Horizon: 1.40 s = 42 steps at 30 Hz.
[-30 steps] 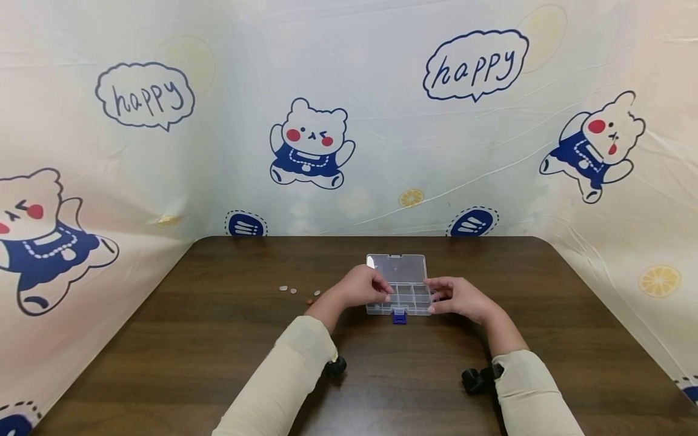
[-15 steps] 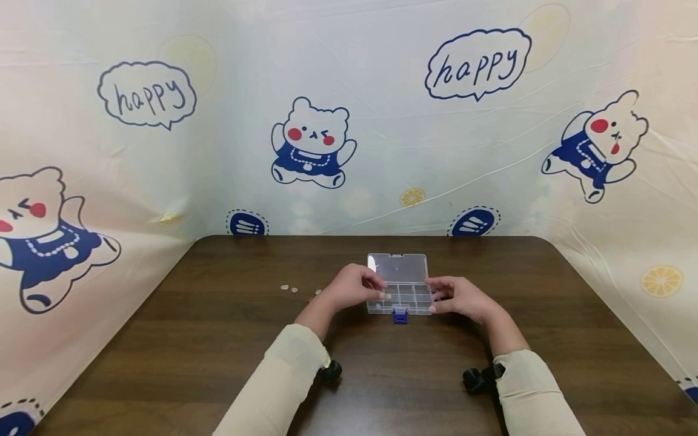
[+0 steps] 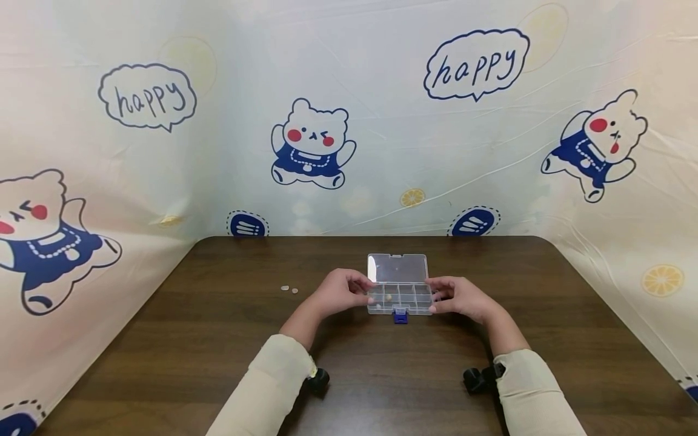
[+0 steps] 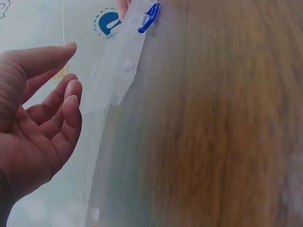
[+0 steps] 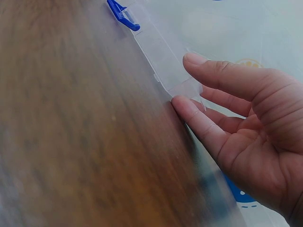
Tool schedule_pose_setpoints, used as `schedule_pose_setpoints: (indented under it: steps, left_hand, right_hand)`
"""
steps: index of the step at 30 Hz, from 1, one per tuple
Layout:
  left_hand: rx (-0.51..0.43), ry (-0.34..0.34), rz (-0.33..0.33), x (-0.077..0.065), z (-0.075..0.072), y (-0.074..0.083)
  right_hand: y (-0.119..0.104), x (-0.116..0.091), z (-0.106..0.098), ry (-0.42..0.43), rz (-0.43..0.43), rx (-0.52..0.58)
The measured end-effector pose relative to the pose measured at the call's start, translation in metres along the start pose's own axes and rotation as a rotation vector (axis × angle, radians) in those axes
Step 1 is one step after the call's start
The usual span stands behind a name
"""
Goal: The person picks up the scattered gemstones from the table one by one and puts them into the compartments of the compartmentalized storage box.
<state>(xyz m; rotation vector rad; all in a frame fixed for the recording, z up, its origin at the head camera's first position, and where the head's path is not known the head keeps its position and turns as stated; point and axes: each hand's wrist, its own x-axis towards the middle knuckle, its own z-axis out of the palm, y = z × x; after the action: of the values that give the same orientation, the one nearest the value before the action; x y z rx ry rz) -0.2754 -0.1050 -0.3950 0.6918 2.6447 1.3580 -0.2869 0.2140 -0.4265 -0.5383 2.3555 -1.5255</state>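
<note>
Clear compartment box [image 3: 418, 311] sits on the brown table [image 3: 403, 375], slightly right of centre and toward the far edge. Lid [image 3: 400, 268] is up and leaning back; blue latch [image 3: 400, 317] hangs at the front. I count two bits inside: a yellowish piece [image 3: 388, 297] in the second column from the left, and a whitish piece [image 3: 378, 306] in the leftmost column, close to the front wall. Can't tell which row the yellowish one is in.

Right hand [image 3: 465, 299] holds the box's right end, thumb at the near corner, fingers reaching to the far one. My right wrist view shows a fingertip low, against the bottom corner by the tabletop.

Left hand [image 3: 339, 293] is at the left end, fingers loosely bent, moderate gap between thumb and fingertips. I see nothing in its grasp. Contact with the box: can't tell from my feeds.

Two pale pebbles [image 3: 285, 288] lie near each other on the table, well left of the box. Both forearms have cream sleeves [image 3: 267, 381], with a black device [image 3: 475, 380] at each wrist. Behind the table I get a pale cloth [image 3: 382, 60] printed with bears and "happy" bubbles.
</note>
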Motion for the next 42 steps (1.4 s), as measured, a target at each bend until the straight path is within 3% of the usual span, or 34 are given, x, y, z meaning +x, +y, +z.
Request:
schedule_pose_setpoints:
  steps: [42]
  left_hand:
    - [0.071, 0.133, -0.078, -0.032, -0.04, -0.01]
  right_hand:
    - [-0.001, -0.001, -0.001, 0.012, 0.015, -0.028]
